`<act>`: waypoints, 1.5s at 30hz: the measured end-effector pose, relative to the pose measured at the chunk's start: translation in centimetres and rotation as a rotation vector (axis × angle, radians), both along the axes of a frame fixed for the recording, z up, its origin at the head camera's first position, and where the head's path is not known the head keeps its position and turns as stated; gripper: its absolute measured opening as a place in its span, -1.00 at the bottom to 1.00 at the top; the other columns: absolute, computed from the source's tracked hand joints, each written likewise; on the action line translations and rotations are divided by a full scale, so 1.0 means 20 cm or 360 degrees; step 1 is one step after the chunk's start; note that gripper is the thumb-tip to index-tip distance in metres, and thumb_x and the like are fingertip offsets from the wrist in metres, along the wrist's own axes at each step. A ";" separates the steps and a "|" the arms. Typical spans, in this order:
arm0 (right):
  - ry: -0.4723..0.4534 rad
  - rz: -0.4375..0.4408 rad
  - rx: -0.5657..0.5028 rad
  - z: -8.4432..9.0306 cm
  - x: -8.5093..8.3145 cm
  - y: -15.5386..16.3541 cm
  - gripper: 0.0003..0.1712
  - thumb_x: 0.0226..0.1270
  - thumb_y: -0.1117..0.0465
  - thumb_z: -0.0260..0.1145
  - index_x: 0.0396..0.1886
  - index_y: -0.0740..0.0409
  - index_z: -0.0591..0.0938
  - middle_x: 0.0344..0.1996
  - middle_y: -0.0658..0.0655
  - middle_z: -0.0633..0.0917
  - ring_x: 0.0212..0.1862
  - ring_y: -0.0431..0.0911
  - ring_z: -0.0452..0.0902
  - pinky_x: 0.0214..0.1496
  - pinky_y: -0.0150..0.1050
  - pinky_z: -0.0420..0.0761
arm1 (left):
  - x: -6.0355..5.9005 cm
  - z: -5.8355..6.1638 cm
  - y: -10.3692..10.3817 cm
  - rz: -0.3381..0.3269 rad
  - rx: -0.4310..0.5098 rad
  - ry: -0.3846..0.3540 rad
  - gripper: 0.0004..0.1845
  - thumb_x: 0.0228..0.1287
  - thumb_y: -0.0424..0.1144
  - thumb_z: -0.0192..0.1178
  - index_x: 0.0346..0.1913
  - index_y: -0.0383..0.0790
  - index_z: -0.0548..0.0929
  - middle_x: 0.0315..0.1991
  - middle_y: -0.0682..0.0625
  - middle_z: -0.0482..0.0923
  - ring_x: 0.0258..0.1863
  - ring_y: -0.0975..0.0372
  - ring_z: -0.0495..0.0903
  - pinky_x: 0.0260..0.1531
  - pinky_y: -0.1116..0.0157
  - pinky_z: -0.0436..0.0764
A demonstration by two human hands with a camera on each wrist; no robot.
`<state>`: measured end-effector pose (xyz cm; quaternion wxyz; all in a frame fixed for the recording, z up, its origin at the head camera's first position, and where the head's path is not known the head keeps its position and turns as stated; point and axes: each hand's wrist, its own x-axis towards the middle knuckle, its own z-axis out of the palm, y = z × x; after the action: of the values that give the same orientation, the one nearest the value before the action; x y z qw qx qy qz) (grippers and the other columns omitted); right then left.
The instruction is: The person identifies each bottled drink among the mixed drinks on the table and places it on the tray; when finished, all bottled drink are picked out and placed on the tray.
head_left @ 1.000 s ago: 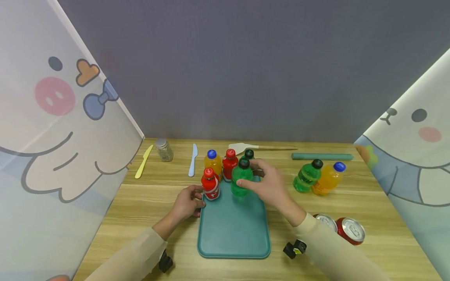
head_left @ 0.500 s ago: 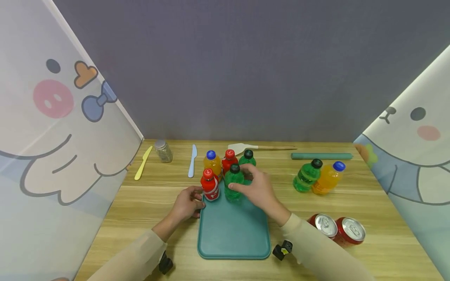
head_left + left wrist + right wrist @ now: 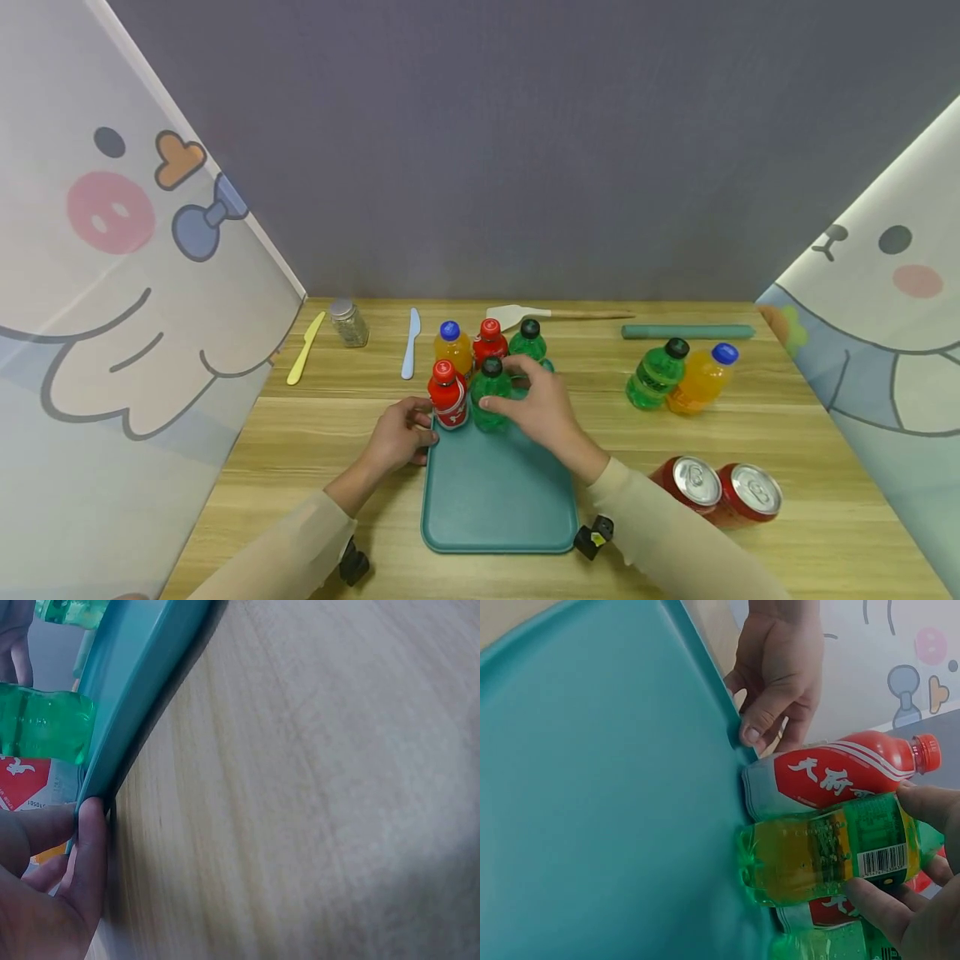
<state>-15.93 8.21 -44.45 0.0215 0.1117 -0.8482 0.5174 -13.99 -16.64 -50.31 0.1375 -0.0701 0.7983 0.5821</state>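
A teal tray [image 3: 498, 500] lies on the wooden table in front of me. At its far end stand an orange bottle [image 3: 452, 347], a red bottle [image 3: 490, 340] and a green bottle [image 3: 529, 340]. In front of them stands a second red bottle [image 3: 447, 397]. My right hand [image 3: 517, 393] grips another green bottle [image 3: 489, 398], upright on the tray and right beside that red bottle [image 3: 840, 776]. The right wrist view shows my fingers [image 3: 889, 907] curled round this green bottle [image 3: 817, 851]. My left hand [image 3: 418, 432] pinches the tray's left rim [image 3: 142, 682], thumb [image 3: 86, 855] against the edge.
A green bottle [image 3: 657, 375] and an orange bottle [image 3: 701, 382] stand on the table at right, with two red cans [image 3: 720, 487] nearer me. Along the back lie a yellow knife [image 3: 306, 346], a jar [image 3: 349, 322], a blue knife [image 3: 410, 342], a spatula [image 3: 540, 315] and a green rod [image 3: 686, 332]. Cartoon screens flank both sides.
My right hand has carried the green bottle leftward and set it close beside the front red bottle. My left hand has stayed on the tray's rim.
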 end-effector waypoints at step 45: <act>0.0077 0.0102 0.0373 0.42 0.20 0.60 -0.24 0.30 -0.01 0.51 0.40 0.18 0.48 0.33 0.23 0.57 0.30 0.17 0.54 0.21 0.14 0.69 | 0.01 0.00 0.00 0.0002 -0.0003 0.0009 -0.44 0.16 -0.65 0.29 0.27 -0.40 0.53 -0.18 -0.19 0.49 -0.41 0.15 0.57 -0.62 0.15 0.76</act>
<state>-11.96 20.27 -35.96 0.0123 0.1530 -0.8980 0.4123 -13.75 -16.58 -50.30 0.1348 -0.0692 0.7993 0.5815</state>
